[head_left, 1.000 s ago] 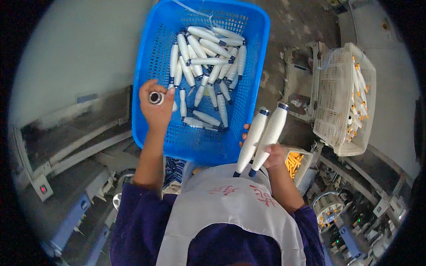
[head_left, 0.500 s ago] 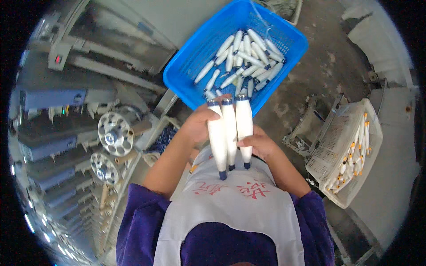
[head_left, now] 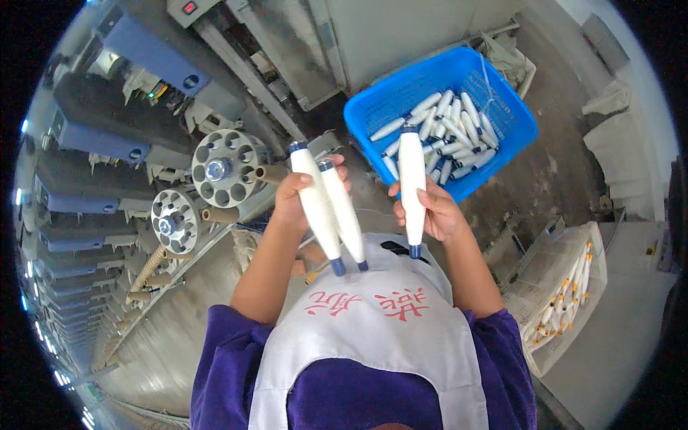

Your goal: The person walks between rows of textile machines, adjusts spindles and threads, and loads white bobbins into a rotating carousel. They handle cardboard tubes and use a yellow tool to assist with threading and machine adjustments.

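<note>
My left hand (head_left: 297,197) grips two white yarn bobbins (head_left: 326,208) with blue ends, held side by side and pointing down toward my apron. My right hand (head_left: 433,211) grips one white yarn bobbin (head_left: 412,186) upright in front of my chest. Just beyond the right hand stands a blue plastic basket (head_left: 502,104) holding several more white bobbins (head_left: 448,132). Left of my left hand are two round grey holder discs (head_left: 222,168) with ringed holes on a winding machine.
A row of grey-blue machine units (head_left: 107,122) runs along the left. A white mesh crate (head_left: 566,287) with several orange-tipped bobbins sits at the lower right. Concrete floor (head_left: 559,172) lies beyond the basket. My white apron (head_left: 373,330) fills the lower middle.
The view has swung left toward the machine. The three bobbins, bunched together half a second ago, are now split: two in my left hand, one in my right.
</note>
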A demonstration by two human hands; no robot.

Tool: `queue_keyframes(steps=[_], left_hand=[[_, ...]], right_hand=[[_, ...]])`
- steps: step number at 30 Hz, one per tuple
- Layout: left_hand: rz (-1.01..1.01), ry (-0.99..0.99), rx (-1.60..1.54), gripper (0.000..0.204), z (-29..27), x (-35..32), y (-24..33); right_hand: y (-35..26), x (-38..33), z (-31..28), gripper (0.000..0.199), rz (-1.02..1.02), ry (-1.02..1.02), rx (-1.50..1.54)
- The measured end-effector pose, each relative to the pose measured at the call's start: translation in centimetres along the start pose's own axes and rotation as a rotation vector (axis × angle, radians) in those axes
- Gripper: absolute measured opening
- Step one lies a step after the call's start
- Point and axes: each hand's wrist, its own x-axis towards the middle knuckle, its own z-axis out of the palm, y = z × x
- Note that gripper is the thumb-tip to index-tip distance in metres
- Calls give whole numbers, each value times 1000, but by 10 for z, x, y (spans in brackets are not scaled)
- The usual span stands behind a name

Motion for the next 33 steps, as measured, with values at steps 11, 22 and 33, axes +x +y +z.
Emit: queue_keyframes(steps=[11, 22, 33], left_hand=[[31, -65, -115, 72, -56, -70, 34], [355, -93, 83, 74, -31, -73, 73], [631, -5, 189, 74, 22, -75, 75]], right_hand=[[73, 68, 50, 50, 308, 133, -10], [45, 98, 108, 34, 100, 213, -1051], [24, 85, 146, 11, -1089, 131, -1644]])
